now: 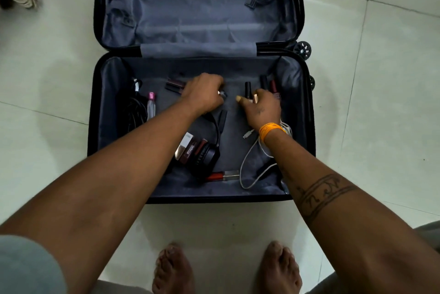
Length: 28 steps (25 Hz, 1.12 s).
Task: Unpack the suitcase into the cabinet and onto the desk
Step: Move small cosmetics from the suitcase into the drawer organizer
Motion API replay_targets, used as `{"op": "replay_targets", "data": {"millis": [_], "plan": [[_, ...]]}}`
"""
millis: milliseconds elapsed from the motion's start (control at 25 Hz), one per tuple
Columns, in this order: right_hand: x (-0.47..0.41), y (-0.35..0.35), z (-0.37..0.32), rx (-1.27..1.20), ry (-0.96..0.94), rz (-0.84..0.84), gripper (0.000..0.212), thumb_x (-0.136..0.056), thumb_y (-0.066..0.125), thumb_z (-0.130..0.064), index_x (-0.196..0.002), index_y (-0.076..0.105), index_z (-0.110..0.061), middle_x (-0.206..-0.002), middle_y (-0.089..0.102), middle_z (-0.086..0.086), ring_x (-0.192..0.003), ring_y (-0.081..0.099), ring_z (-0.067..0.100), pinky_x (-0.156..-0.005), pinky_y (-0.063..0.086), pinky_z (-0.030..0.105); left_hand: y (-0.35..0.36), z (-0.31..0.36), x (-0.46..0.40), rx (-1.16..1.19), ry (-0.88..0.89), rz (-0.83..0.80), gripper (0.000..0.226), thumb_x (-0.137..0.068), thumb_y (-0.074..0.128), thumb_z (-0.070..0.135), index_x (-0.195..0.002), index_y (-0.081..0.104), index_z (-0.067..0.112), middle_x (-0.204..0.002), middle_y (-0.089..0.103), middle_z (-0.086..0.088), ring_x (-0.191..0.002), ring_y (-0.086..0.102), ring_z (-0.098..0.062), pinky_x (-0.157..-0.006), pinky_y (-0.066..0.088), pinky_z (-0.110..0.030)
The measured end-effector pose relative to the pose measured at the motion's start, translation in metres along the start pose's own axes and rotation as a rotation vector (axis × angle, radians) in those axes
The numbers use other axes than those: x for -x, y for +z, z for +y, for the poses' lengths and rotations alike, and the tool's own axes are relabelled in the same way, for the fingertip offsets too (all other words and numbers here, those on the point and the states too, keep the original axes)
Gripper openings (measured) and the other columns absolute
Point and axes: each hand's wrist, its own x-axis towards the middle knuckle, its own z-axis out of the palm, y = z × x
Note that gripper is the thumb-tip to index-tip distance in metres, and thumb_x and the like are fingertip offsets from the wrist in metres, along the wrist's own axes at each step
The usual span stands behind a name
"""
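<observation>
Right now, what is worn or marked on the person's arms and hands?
Bare forearms. The right wrist has orange thread bands, the right forearm a dark band tattoo, and the right hand a small mark. A grey sleeve covers the upper left arm.

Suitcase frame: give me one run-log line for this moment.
stage: picking small items | left hand: grips small bottle | right hand: grips nail polish bottles | suitcase: open on floor, headphones, white cable inside

Suitcase (100, 31) lid cut off at top; left hand's (202, 93) item mostly hidden.
</observation>
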Motion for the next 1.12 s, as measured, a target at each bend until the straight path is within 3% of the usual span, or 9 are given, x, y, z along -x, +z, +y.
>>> {"op": "replay_targets", "data": {"millis": [80, 160, 320, 400, 560, 720, 840, 1000, 1120], "plan": [[0.000, 0.004, -0.004, -0.151, 0.039, -0.029, 0.048, -0.077, 0.079, -0.053, -0.064, 0.049, -0.019, -0.064, 0.059, 0.003, -0.067, 0.055, 0.025, -0.062, 0.046, 0.041, 0.001, 0.001, 0.001, 0.015, 0.004, -0.010, 0.037, -0.080, 0.075, 0.030, -0.117, 0.073, 0.029, -0.116, 0.074, -0.007, -0.107, 0.069, -0.033, -0.086, 0.058, -0.039], [0.000, 0.005, -0.005, -0.293, 0.084, -0.046, 0.046, -0.069, 0.075, -0.059, -0.066, 0.052, -0.020, -0.062, 0.062, 0.005, -0.061, 0.054, 0.024, -0.060, 0.055, 0.051, 0.000, -0.001, 0.002, 0.222, -0.103, 0.018, 0.032, -0.080, 0.081, 0.028, -0.112, 0.077, 0.029, -0.112, 0.076, -0.001, -0.101, 0.071, -0.024, -0.083, 0.057, -0.033], [0.026, -0.017, -0.030, -0.452, 0.105, -0.034, 0.042, -0.075, 0.082, -0.050, -0.069, 0.055, -0.018, -0.060, 0.054, 0.004, -0.057, 0.052, 0.022, -0.051, 0.046, 0.040, -0.021, 0.015, 0.017, 0.887, -0.313, 0.049, 0.020, -0.080, 0.086, 0.020, -0.094, 0.072, 0.017, -0.083, 0.074, -0.008, -0.061, 0.065, -0.024, -0.056, 0.059, -0.039], [0.044, -0.033, -0.044, -0.530, 0.150, -0.077, 0.038, -0.081, 0.085, -0.039, -0.074, 0.055, -0.016, -0.068, 0.055, 0.010, -0.061, 0.052, 0.022, -0.049, 0.044, 0.031, -0.042, 0.024, 0.038, 1.057, -0.367, 0.064, 0.021, -0.081, 0.086, 0.016, -0.095, 0.071, 0.015, -0.088, 0.072, -0.010, -0.066, 0.064, -0.020, -0.052, 0.058, -0.033], [0.088, -0.084, -0.084, -0.600, 0.243, -0.215, 0.034, -0.090, 0.081, -0.021, -0.076, 0.051, -0.019, -0.068, 0.056, 0.009, -0.053, 0.055, 0.017, -0.046, 0.038, 0.024, -0.089, 0.040, 0.104, 1.217, -0.459, 0.161, 0.026, -0.085, 0.084, 0.011, -0.110, 0.077, 0.013, -0.102, 0.074, -0.011, -0.067, 0.067, -0.012, -0.046, 0.053, -0.025], [0.142, -0.149, -0.141, -0.597, 0.277, -0.290, 0.037, -0.091, 0.081, -0.023, -0.071, 0.051, -0.018, -0.064, 0.058, 0.005, -0.055, 0.057, 0.018, -0.062, 0.047, 0.038, -0.158, 0.062, 0.186, 1.418, -0.714, 0.244, 0.028, -0.087, 0.082, 0.013, -0.110, 0.073, 0.002, -0.078, 0.074, -0.002, -0.045, 0.057, -0.011, -0.049, 0.055, -0.028], [0.185, -0.194, -0.185, -0.603, 0.279, -0.346, 0.036, -0.092, 0.080, -0.024, -0.067, 0.055, -0.017, -0.060, 0.058, -0.001, -0.061, 0.057, 0.019, -0.073, 0.048, 0.043, -0.215, 0.082, 0.235, 1.504, -0.802, 0.288, 0.018, -0.084, 0.085, 0.014, -0.098, 0.074, 0.009, -0.071, 0.074, 0.006, -0.054, 0.061, -0.011, -0.053, 0.056, -0.029], [0.240, -0.265, -0.263, -0.621, 0.266, -0.349, 0.033, -0.095, 0.077, -0.027, -0.069, 0.059, -0.017, -0.064, 0.064, -0.002, -0.065, 0.062, 0.021, -0.057, 0.046, 0.029, -0.308, 0.119, 0.282, 1.563, -0.798, 0.262, 0.019, -0.083, 0.085, 0.017, -0.096, 0.072, 0.011, -0.085, 0.076, -0.012, -0.053, 0.058, -0.019, -0.044, 0.047, -0.026], [0.275, -0.327, -0.303, -0.654, 0.231, -0.343, 0.029, -0.094, 0.077, -0.030, -0.083, 0.062, -0.008, -0.073, 0.065, 0.006, -0.065, 0.066, 0.019, -0.059, 0.048, 0.033, -0.380, 0.159, 0.310, 1.536, -0.775, 0.249, 0.022, -0.084, 0.085, 0.016, -0.089, 0.065, 0.009, -0.068, 0.068, -0.015, -0.043, 0.053, -0.020, -0.042, 0.044, -0.024]]}}
